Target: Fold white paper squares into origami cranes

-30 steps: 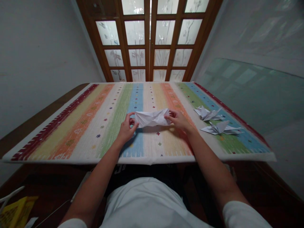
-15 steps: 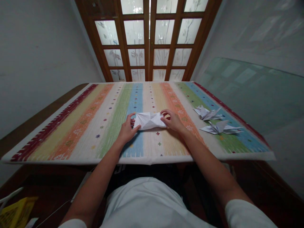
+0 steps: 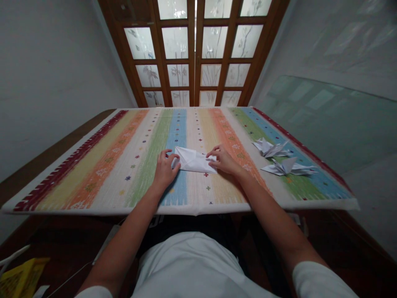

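Note:
A folded white sheet of paper (image 3: pixel 194 160) lies in front of me on the striped tablecloth, a long flat strip with crease lines fanning from its upper left corner. At its left end, my left hand (image 3: pixel 165 169) is closed with thumb and fingertips on the edge of the paper. Over the opposite end curls my right hand (image 3: pixel 226 160), its thumb and fingers gripping the paper and covering part of that end. Off to the right sit two folded white paper cranes (image 3: pixel 269 147) (image 3: pixel 287 167), one behind the other.
The tablecloth (image 3: pixel 102 165) covers the table up to its near edge. Beyond it stand wooden doors (image 3: pixel 194 62) with glass panes. A glass sheet (image 3: pixel 328 120) leans on the right wall. A yellow basket (image 3: pixel 23 277) is at the lower left.
The paper, raised and puckered in the middle before, now lies flatter as a strip. My left fingers have shifted slightly left, and my right fingers have moved on the right end.

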Demonstrator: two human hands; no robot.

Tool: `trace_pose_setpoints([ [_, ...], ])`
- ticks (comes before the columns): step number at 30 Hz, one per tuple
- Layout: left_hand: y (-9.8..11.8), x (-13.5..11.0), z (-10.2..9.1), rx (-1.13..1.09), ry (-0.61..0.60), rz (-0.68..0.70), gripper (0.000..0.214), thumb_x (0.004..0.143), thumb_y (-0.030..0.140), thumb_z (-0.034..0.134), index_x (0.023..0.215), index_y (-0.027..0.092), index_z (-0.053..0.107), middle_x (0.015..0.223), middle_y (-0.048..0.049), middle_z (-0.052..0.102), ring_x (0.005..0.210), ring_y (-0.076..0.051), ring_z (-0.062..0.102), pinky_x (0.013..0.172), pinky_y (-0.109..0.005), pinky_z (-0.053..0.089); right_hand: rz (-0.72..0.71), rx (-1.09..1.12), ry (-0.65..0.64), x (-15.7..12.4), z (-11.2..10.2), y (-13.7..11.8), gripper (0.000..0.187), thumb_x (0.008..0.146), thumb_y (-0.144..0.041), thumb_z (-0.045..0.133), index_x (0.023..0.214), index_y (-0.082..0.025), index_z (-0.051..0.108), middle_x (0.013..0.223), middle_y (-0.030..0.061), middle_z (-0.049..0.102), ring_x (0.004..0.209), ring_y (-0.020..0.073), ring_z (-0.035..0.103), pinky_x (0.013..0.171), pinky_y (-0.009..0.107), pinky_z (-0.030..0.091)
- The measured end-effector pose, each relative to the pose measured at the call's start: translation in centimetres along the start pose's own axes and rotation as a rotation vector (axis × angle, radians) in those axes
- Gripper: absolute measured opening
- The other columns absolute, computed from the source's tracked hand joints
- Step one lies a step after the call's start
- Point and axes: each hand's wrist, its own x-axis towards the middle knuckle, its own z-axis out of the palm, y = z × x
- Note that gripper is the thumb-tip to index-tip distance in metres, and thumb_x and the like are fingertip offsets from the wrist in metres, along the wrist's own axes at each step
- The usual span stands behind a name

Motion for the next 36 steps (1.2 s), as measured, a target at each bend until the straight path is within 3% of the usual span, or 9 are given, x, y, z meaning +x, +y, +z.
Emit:
trace_pose_setpoints([
  [4, 1.0, -0.4, 0.0, 0.021, -0.182, 0.217, 0.019, 0.100, 0.026, 0.069, 0.117, 0.025, 0.079, 0.146, -0.0137, 0.062, 0.127, -0.033, 0.057, 0.117, -0.056, 0.047, -0.132, -0.054, 0.014, 0.2, -0.3, -0.6, 0.014, 0.088, -0.016, 0.079, 0.094, -0.027, 0.085, 0.121, 0.0107, 0.066, 0.118, 0.0294, 0.062, 0.111, 0.051, 0.049],
  [8, 1.1, -0.7, 0.6, 0.041, -0.442, 0.242, 0.033, 0.102, 0.033, 0.070, 0.134, 0.027, 0.075, 0.144, -0.0125, 0.067, 0.130, -0.033, 0.057, 0.116, -0.057, 0.047, -0.208, 0.017, -0.272, -0.2, -0.5, -1.7, 0.013, 0.091, -0.033, 0.084, 0.103, -0.028, 0.086, 0.119, 0.0098, 0.071, 0.115, 0.0285, 0.066, 0.108, 0.046, 0.051],
  [12, 0.7, -0.8, 1.0, 0.089, -0.426, 0.185, 0.030, 0.103, 0.033, 0.067, 0.130, 0.024, 0.076, 0.140, -0.0135, 0.069, 0.133, -0.034, 0.057, 0.118, -0.058, 0.045, -0.202, 0.009, -0.373, -0.6, -0.6, -2.5, 0.044, 0.074, -0.037, 0.098, 0.115, -0.029, 0.084, 0.127, 0.0105, 0.071, 0.123, 0.0310, 0.066, 0.111, 0.044, 0.052],
  [17, 1.1, -0.8, 0.8, 0.068, -0.378, 0.203, 0.023, 0.099, 0.032, 0.072, 0.119, 0.021, 0.076, 0.132, -0.0140, 0.070, 0.128, -0.034, 0.059, 0.114, -0.056, 0.048, -0.244, -0.104, -0.345, -0.9, -0.9, -3.8, 0.027, 0.082, -0.019, 0.080, 0.107, -0.026, 0.085, 0.117, 0.0097, 0.080, 0.106, 0.0285, 0.073, 0.097, 0.038, 0.053],
  [21, 2.0, -0.8, 0.2, -0.002, -0.390, 0.262, 0.022, 0.096, 0.035, 0.076, 0.114, 0.022, 0.073, 0.126, -0.0121, 0.071, 0.119, -0.032, 0.062, 0.108, -0.050, 0.052, -0.253, -0.196, -0.289, -1.5, -0.1, -5.3, 0.020, 0.087, -0.021, 0.071, 0.101, -0.025, 0.084, 0.098, 0.0081, 0.083, 0.086, 0.0246, 0.074, 0.082, 0.034, 0.051],
  [25, 2.4, -0.8, -0.1, -0.027, -0.417, 0.286, 0.019, 0.094, 0.041, 0.078, 0.098, 0.023, 0.074, 0.114, -0.0100, 0.074, 0.110, -0.031, 0.064, 0.102, -0.048, 0.054, -0.272, -0.037, -0.261, -1.7, 1.2, -6.0, 0.022, 0.094, -0.032, 0.069, 0.111, -0.027, 0.083, 0.095, 0.0064, 0.083, 0.082, 0.0230, 0.074, 0.080, 0.033, 0.051],
  [29, 2.1, -0.8, 0.3, -0.053, -0.416, 0.243, 0.022, 0.100, 0.036, 0.068, 0.085, 0.022, 0.074, 0.104, -0.0101, 0.075, 0.103, -0.029, 0.067, 0.099, -0.046, 0.054, -0.136, 0.168, -0.202, -0.9, 2.0, -4.8, 0.044, 0.094, -0.038, 0.072, 0.137, -0.028, 0.071, 0.102, 0.0054, 0.081, 0.076, 0.0193, 0.071, 0.075, 0.031, 0.053],
  [32, 1.7, -0.8, 0.6, -0.054, -0.411, 0.201, 0.015, 0.099, 0.030, 0.067, 0.089, 0.021, 0.074, 0.100, -0.0098, 0.075, 0.099, -0.027, 0.068, 0.097, -0.044, 0.055, -0.056, 0.084, -0.111, -0.3, 2.3, -3.2, 0.056, 0.088, -0.033, 0.080, 0.142, -0.026, 0.067, 0.108, 0.0076, 0.078, 0.083, 0.0215, 0.069, 0.082, 0.035, 0.055],
  [36, 1.6, -0.8, 0.9, -0.071, -0.375, 0.168, 0.018, 0.094, 0.023, 0.071, 0.112, 0.021, 0.073, 0.110, -0.0093, 0.074, 0.102, -0.027, 0.069, 0.096, -0.043, 0.056, -0.067, -0.159, -0.066, 0.0, 2.9, -1.7, 0.031, 0.086, -0.035, 0.086, 0.114, -0.022, 0.080, 0.118, 0.0158, 0.072, 0.112, 0.0324, 0.065, 0.103, 0.049, 0.052],
])
